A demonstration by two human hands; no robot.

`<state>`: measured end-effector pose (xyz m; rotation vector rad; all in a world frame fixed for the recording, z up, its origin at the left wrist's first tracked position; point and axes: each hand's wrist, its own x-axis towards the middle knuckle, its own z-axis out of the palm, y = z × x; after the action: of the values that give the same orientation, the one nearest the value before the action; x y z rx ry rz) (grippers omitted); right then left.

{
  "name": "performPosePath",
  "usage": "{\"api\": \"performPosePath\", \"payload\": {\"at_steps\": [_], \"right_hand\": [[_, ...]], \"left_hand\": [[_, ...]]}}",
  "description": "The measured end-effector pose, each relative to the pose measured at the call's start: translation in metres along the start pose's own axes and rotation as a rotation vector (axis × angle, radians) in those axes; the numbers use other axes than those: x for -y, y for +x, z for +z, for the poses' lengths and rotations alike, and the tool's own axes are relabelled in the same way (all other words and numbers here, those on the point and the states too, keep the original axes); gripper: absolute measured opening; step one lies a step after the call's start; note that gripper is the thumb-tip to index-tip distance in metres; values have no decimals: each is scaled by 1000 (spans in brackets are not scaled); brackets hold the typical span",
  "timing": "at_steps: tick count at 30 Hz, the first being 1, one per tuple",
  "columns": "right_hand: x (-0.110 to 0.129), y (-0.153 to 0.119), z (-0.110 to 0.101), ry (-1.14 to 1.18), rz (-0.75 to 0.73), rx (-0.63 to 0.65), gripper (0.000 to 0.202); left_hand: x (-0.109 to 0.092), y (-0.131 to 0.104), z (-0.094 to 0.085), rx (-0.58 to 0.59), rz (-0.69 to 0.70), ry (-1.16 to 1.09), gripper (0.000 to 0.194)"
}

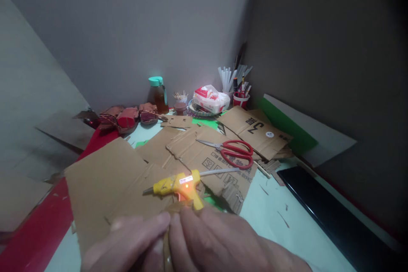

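**Two hands pinch a cardboard piece in front of a lit glue gun**

Both hands fill the bottom edge of the view, pressed together. Left hand and right hand meet thumb to thumb around a small piece of cardboard, which stands between them and is mostly hidden by the fingers; each hand is closed on it. Just beyond the fingertips lies a yellow glue gun on a large cardboard sheet, its nozzle pointing left, an orange light glowing on its body and a glue stick poking out behind. Farther back, red-handled scissors rest closed on another printed cardboard sheet. Against the wall stand a bottle with a teal cap, a pack of tissues and a red cup of pens. A black strip runs along the right side of the pale table.
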<state>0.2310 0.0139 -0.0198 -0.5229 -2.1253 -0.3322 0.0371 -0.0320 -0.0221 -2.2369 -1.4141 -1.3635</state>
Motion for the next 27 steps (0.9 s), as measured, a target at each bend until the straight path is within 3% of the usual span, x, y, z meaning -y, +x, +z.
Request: {"api": "performPosePath", "payload": {"at_steps": [2,5,8,12,14,17,23,27], "right_hand": [[-3,2,1,7,-40,7,23],[-9,7,2,16,-117,29,31],[-16,9,1,4,-167,15,34],[-22,6,3,-38,-271,-145,27],[-23,4,5,-19,-308,-244,34],[-21,3,6,37,-294,-273,39],[-18,5,0,78,-246,-166,37],[-13,3,0,90,-102,-152,39]], "left_hand": [[4,-6,-1,48,77,54,55],[11,-13,-1,125,193,104,60],[15,-18,-2,163,209,170,60],[13,-21,-4,165,207,242,63],[12,-21,-5,175,225,268,64],[14,-16,-8,207,272,264,65],[21,-8,-13,287,309,219,62],[4,-10,-2,146,96,108,50]]}}
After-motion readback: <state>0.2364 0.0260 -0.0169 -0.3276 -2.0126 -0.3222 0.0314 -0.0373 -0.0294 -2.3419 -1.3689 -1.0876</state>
